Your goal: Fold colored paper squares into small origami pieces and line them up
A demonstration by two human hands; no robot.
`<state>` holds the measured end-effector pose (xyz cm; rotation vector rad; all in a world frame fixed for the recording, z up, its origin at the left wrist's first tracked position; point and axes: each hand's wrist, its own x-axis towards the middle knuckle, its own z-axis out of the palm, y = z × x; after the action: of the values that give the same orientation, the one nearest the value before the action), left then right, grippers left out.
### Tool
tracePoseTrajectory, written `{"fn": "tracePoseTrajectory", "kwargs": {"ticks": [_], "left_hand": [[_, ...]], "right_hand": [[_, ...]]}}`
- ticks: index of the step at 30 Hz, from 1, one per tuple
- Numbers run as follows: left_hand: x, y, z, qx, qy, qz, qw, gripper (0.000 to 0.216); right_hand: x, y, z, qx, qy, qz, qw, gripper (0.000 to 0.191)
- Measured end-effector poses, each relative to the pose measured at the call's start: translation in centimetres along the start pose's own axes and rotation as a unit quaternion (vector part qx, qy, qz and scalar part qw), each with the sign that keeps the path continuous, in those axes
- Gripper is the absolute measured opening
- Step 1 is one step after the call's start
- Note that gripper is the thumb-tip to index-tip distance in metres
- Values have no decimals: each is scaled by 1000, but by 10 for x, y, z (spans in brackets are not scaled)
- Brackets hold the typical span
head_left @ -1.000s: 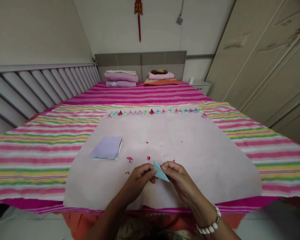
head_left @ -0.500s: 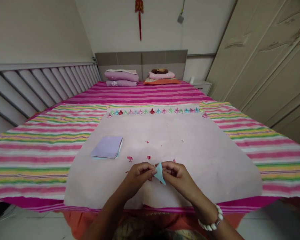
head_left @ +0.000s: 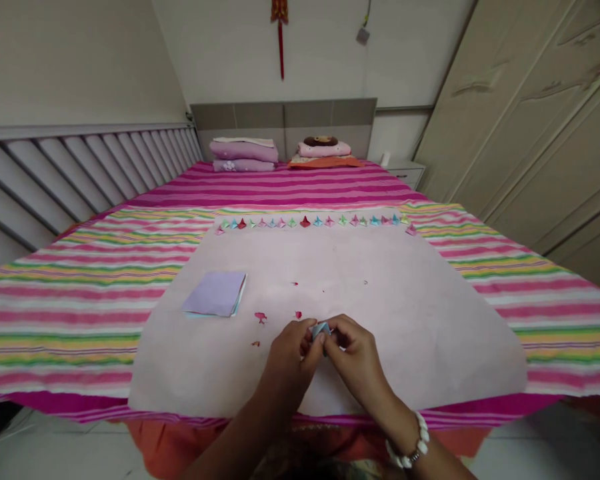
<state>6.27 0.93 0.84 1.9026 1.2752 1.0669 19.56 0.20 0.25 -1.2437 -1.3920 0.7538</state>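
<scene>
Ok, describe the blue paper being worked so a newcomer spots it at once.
On the striped bedspread lies a large pale sheet. Over its nearer half, the left hand and right hand meet at a small light-blue folded paper. Unlike the folded paper pieces lined up along the far edge, it is held in the hands.

1 head-worn view, forward and down, bed (head_left: 75, 293) close below, headboard (head_left: 257, 117) far

Between the hands (head_left: 356, 347) sits a paper piece (head_left: 321, 329), above a sheet (head_left: 430, 320) spread on the bed (head_left: 280, 189). Ahead and left of them lies a paper stack (head_left: 216, 293); scraps (head_left: 261, 317) lie nearer. Straight ahead, paper figures (head_left: 305, 221) line the sheet's far edge, bedding piles (head_left: 243, 152) behind them by the headboard (head_left: 330, 113).
</scene>
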Motion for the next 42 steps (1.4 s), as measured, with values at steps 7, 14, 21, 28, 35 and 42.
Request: {"fn": "tracePoseTrajectory", "kwargs": {"ticks": [7, 14, 21, 28, 35, 42], "left_hand": [[5, -2, -6, -36, -11, 9, 999, 15], [7, -7, -12, -140, -37, 11, 989, 12], [6, -7, -18, -102, -60, 102, 988, 26], [5, -9, -13, -112, 30, 0, 993, 1], [6, -10, -11, -239, 35, -119, 963, 20], [10, -8, -14, -271, -37, -135, 952, 15]], "right_hand": [[2, 2, 0, 110, 12, 53, 992, 9], [6, -1, -6, 223, -22, 160, 961, 9], [5, -3, -7, 256, -33, 187, 948, 11], [3, -1, -7, 280, -85, 184, 938, 19], [1, -2, -6, 267, -115, 200, 936, 27], [1, 0, -2, 245, -108, 207, 941, 29]]}}
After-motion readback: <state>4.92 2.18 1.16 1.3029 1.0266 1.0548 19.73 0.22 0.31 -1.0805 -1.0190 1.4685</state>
